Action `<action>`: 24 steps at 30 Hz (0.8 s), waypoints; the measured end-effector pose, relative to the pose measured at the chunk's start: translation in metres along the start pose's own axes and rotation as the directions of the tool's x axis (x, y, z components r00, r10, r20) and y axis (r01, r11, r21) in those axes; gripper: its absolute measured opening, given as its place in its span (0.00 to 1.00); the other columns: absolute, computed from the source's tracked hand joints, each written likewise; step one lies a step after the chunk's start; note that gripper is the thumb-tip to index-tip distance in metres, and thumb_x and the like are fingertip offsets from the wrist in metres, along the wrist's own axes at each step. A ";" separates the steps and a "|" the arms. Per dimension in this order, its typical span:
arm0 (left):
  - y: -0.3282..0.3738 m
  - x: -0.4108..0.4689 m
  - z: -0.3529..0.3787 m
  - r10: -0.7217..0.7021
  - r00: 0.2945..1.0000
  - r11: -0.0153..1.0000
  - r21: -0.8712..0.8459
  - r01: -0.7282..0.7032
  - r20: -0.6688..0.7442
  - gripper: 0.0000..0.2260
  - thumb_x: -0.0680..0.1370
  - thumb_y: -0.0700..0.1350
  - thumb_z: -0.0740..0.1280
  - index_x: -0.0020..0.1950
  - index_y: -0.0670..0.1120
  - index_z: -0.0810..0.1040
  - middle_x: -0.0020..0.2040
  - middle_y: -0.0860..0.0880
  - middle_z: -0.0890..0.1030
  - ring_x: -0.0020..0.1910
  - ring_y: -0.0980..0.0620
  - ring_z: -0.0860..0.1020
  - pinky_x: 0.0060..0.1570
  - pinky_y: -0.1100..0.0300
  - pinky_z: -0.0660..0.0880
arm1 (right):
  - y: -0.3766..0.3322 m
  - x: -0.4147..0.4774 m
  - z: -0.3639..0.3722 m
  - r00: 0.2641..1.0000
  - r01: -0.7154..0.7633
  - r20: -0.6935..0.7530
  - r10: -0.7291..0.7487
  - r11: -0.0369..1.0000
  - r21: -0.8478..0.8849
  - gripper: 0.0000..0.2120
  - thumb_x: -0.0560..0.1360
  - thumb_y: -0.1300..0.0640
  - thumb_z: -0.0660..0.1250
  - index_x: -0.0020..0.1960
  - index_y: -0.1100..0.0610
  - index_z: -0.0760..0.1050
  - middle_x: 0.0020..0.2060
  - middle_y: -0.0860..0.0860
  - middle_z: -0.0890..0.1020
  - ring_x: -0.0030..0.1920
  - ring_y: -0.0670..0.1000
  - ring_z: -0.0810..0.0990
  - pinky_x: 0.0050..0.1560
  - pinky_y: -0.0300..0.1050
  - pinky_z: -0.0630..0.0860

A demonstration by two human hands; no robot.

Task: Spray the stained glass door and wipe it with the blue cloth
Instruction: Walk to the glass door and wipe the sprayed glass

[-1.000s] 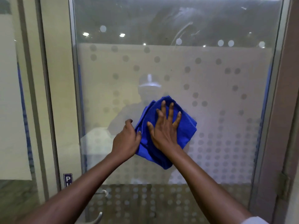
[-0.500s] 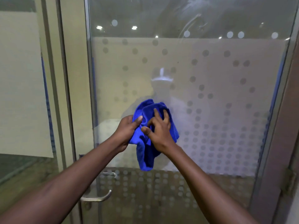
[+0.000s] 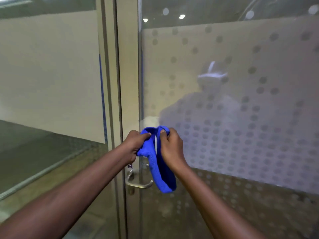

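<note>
The glass door point(image 3: 241, 57) fills the right of the view, with a frosted band of grey dots and a faint reflection of a person. The blue cloth point(image 3: 159, 171) hangs bunched in front of the door's left edge, off the glass. My left hand point(image 3: 136, 144) pinches its upper left part and my right hand point(image 3: 170, 149) grips its upper right edge; the rest droops down between them. No spray bottle is in view.
A metal lever handle point(image 3: 138, 184) sticks out just below the cloth on the beige door frame point(image 3: 127, 75). Left of the frame is a fixed glass panel point(image 3: 48, 75) with a frosted band and a blue strip.
The cloth was spread flat on the glass under my right hand; both hands have since gathered it, pulled it off the glass, and moved it down and left near the handle.
</note>
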State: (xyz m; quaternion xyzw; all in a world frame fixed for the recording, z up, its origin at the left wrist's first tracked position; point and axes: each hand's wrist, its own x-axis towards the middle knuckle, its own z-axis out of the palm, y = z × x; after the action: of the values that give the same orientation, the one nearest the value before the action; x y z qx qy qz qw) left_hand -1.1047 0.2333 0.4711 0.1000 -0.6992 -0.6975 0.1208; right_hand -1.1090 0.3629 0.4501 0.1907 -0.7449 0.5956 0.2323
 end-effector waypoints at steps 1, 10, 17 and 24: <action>-0.001 -0.003 -0.008 -0.016 0.999 1.000 -0.002 0.016 -0.028 0.07 0.78 0.37 0.66 0.42 0.36 0.75 0.34 0.40 0.78 0.27 0.48 0.78 0.23 0.63 0.72 | -0.004 -0.008 0.011 0.998 0.031 0.062 -0.030 1.000 -0.004 0.09 0.81 0.53 0.58 0.42 0.50 0.70 0.33 0.44 0.76 0.31 0.36 0.74 0.31 0.30 0.68; -0.008 -0.033 -0.091 -0.128 0.988 0.951 -0.272 0.147 0.086 0.14 0.80 0.46 0.59 0.48 0.40 0.82 0.46 0.40 0.84 0.42 0.44 0.82 0.40 0.55 0.79 | -0.031 -0.056 0.082 0.906 0.090 0.410 -0.106 0.994 0.058 0.10 0.78 0.54 0.64 0.56 0.54 0.79 0.50 0.57 0.81 0.49 0.56 0.81 0.52 0.53 0.78; -0.022 -0.071 -0.175 -0.051 0.951 0.928 -0.338 0.159 0.306 0.06 0.76 0.45 0.70 0.46 0.42 0.83 0.43 0.42 0.83 0.40 0.46 0.84 0.41 0.54 0.82 | -0.054 -0.084 0.122 0.761 0.082 0.549 -0.345 0.891 0.446 0.12 0.77 0.58 0.61 0.46 0.59 0.83 0.50 0.47 0.84 0.67 0.46 0.75 0.74 0.53 0.56; -0.030 -0.116 -0.249 0.066 0.994 0.943 -0.333 -0.031 0.093 0.10 0.72 0.29 0.60 0.49 0.35 0.78 0.42 0.38 0.84 0.38 0.44 0.84 0.40 0.53 0.82 | -0.072 -0.113 0.168 0.956 -0.245 0.138 0.257 0.965 -0.096 0.24 0.72 0.39 0.63 0.59 0.55 0.77 0.54 0.52 0.83 0.57 0.53 0.80 0.58 0.51 0.71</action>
State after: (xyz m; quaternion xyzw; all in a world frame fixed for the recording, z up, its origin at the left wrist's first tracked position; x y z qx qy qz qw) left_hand -0.9189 0.0322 0.4369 0.0252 -0.5799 -0.8059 0.1170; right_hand -0.9958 0.1842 0.4122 0.1294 -0.8011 0.5748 0.1054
